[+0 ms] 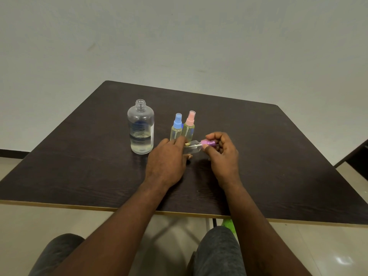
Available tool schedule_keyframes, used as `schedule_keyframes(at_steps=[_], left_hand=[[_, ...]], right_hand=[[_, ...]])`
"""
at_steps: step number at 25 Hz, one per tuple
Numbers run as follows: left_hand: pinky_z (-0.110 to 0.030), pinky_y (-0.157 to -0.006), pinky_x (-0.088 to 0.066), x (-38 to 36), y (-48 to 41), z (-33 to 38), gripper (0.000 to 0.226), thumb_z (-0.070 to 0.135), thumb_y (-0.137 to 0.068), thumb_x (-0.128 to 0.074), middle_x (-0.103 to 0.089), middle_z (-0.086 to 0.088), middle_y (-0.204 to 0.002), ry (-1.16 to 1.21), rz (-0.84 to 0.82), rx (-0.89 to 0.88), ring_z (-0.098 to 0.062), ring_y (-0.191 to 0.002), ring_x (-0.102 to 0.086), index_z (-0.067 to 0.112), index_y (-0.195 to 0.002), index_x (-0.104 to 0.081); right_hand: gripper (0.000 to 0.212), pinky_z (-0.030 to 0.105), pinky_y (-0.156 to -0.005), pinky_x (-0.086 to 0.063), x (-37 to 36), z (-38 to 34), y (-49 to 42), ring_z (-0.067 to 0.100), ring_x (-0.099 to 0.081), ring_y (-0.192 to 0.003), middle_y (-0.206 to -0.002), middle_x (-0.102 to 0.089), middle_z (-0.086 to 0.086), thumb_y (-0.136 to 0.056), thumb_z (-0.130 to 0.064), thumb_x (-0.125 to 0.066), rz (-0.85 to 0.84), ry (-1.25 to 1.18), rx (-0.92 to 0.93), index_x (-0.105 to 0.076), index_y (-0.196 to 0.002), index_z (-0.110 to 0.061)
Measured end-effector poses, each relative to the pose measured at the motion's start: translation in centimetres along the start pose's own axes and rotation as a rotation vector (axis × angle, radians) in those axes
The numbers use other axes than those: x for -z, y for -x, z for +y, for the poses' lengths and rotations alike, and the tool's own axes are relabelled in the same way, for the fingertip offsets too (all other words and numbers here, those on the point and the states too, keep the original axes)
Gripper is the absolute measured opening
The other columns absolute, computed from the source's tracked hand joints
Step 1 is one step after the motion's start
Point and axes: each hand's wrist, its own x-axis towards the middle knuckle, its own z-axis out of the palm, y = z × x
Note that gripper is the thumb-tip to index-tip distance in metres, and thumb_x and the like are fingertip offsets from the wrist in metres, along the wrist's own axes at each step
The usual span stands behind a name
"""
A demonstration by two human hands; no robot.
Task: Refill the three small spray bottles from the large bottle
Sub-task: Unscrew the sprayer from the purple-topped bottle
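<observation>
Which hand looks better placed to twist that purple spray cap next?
Right hand, probably: its fingers pinch the purple spray cap, while the left hand steadies the small clear plastic bottle, held sideways.

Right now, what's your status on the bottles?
Left hand grips purple-capped bottle; right hand pinches its cap. Blue-capped bottle, pink-capped bottle upright, capped. Large bottle uncapped.

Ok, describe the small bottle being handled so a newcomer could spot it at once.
On the dark table, look just right of the large open bottle. The purple-topped bottle is held sideways between the left hand and right hand; behind it, the blue-topped sprayer and pink-topped sprayer stand upright.
</observation>
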Motion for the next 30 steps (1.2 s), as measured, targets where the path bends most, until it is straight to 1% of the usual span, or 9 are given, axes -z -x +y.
schedule_keyframes(at_steps=[2, 5, 8, 11, 16, 21, 23, 26, 30], left_hand=[[-0.036, -0.079, -0.054, 0.0, 0.0, 0.1, 0.041, 0.047, -0.099, -0.064, -0.068, 0.004, -0.113, 0.005, -0.01, 0.002, -0.015, -0.098, -0.055, 0.029, -0.134, -0.053], [-0.036, -0.079, -0.055, 0.1, 0.1, 0.1, 0.041, 0.046, -0.098, -0.065, -0.068, 0.004, -0.112, 0.02, -0.005, -0.001, -0.015, -0.097, -0.056, 0.029, -0.133, -0.054], [-0.039, -0.08, -0.056, 0.0, 0.1, 0.1, 0.04, 0.044, -0.098, -0.066, -0.069, 0.004, -0.113, 0.017, -0.005, 0.0, -0.016, -0.098, -0.056, 0.028, -0.133, -0.055], [-0.037, -0.077, -0.054, 0.0, 0.1, 0.1, 0.038, 0.044, -0.098, -0.065, -0.069, 0.005, -0.112, 0.016, -0.009, -0.006, -0.015, -0.097, -0.055, 0.028, -0.131, -0.055], [-0.037, -0.08, -0.055, 0.2, 0.1, 0.2, 0.04, 0.046, -0.099, -0.064, -0.068, 0.004, -0.112, 0.013, -0.015, -0.002, -0.016, -0.1, -0.057, 0.028, -0.133, -0.054], [-0.032, -0.074, -0.049, 0.2, 0.1, 0.1, 0.039, 0.047, -0.1, -0.063, -0.067, 0.002, -0.11, 0.012, -0.004, 0.007, -0.013, -0.095, -0.053, 0.028, -0.132, -0.052], [-0.033, -0.074, -0.05, 0.1, 0.1, 0.1, 0.038, 0.048, -0.1, -0.062, -0.067, 0.003, -0.11, 0.015, -0.005, 0.006, -0.013, -0.094, -0.053, 0.029, -0.132, -0.052], [-0.036, -0.078, -0.055, 0.1, 0.1, 0.1, 0.041, 0.051, -0.099, -0.062, -0.068, 0.003, -0.111, 0.037, -0.006, 0.003, -0.014, -0.098, -0.057, 0.03, -0.133, -0.051], [-0.037, -0.078, -0.055, 0.0, 0.1, 0.0, 0.044, 0.054, -0.098, -0.063, -0.068, 0.003, -0.11, 0.066, 0.0, -0.005, -0.014, -0.098, -0.058, 0.032, -0.134, -0.052]], right_hand=[[0.02, 0.034, -0.08, -0.062, 0.0, 0.0, 0.0, 0.015, -0.073, -0.096, -0.105, -0.075, -0.003, -0.095, -0.023, -0.076, 0.021, -0.05, -0.023, -0.067, -0.112, -0.026], [0.019, 0.032, -0.071, -0.06, -0.4, -0.3, 0.0, 0.014, -0.074, -0.086, -0.093, -0.076, -0.002, -0.096, -0.044, -0.072, 0.046, 0.003, -0.108, -0.067, -0.099, -0.026], [0.01, 0.026, -0.073, -0.057, -0.4, -0.1, -0.1, 0.015, -0.072, -0.087, -0.094, -0.074, -0.003, -0.096, -0.03, -0.075, 0.015, 0.072, -0.066, -0.068, -0.099, -0.023], [0.028, 0.029, -0.085, -0.06, 0.0, 0.1, 0.0, 0.013, -0.071, -0.1, -0.11, -0.072, -0.004, -0.092, -0.013, -0.076, -0.031, -0.025, -0.031, -0.066, -0.115, -0.024], [0.017, 0.033, -0.073, -0.062, -0.3, -0.1, -0.3, 0.016, -0.073, -0.082, -0.091, -0.075, 0.0, -0.096, -0.041, -0.074, 0.025, 0.044, -0.109, -0.068, -0.097, -0.025], [0.008, 0.026, -0.064, -0.052, 0.2, 0.1, -0.5, 0.013, -0.07, -0.075, -0.098, -0.076, 0.009, -0.097, -0.027, -0.075, 0.161, -0.196, -0.147, -0.068, -0.1, -0.024], [0.017, 0.024, -0.061, -0.051, 0.7, 0.1, -0.8, 0.011, -0.069, -0.073, -0.097, -0.075, 0.01, -0.097, -0.02, -0.075, 0.256, -0.352, -0.197, -0.064, -0.11, -0.02], [0.034, 0.023, -0.062, -0.051, 1.1, 0.1, -1.0, 0.014, -0.072, -0.074, -0.096, -0.077, 0.006, -0.094, -0.02, -0.079, 0.306, -0.467, -0.231, -0.058, -0.12, -0.017], [0.028, 0.025, -0.062, -0.049, 1.1, 0.2, -1.2, 0.017, -0.071, -0.074, -0.1, -0.079, 0.012, -0.094, -0.024, -0.078, 0.321, -0.518, -0.245, -0.062, -0.114, -0.012]])
